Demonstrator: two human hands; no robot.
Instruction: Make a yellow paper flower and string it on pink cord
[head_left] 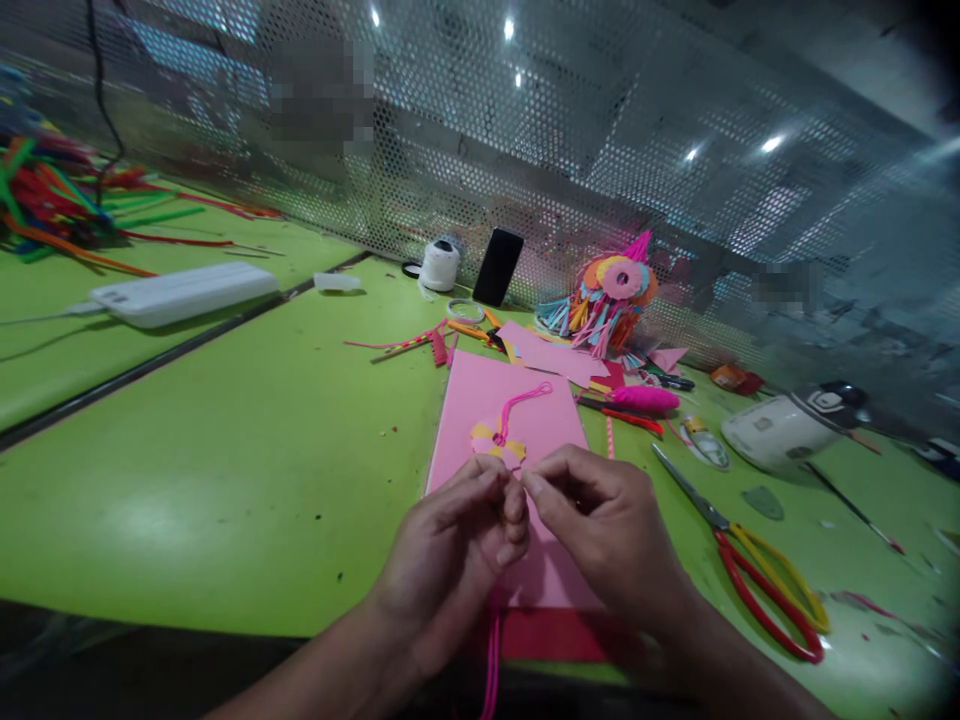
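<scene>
A small pink and yellow paper flower (510, 452) shows just beyond my left hand (461, 525), whose curled fingers are closed at its near edge. From the flower's middle a magenta cord (517, 402) runs up to a loop over the pink sheet. Two magenta strands also hang down below my left palm, past the table edge. My right hand (604, 520) is closed in a pinch, thumb against forefinger, close to the left fingertips. Whatever it pinches is too small to make out. Under both hands lies a stack of pink paper (465, 400), with a red sheet (555, 636) at its near end.
Scissors (739, 545) with red and yellow handles lie at right, near a white and black container (784, 425). Behind the paper stand a paper-disc ornament (619, 285) with tassels, a phone (499, 266) and a white thread spool (440, 266). A white power bank (187, 293) lies left.
</scene>
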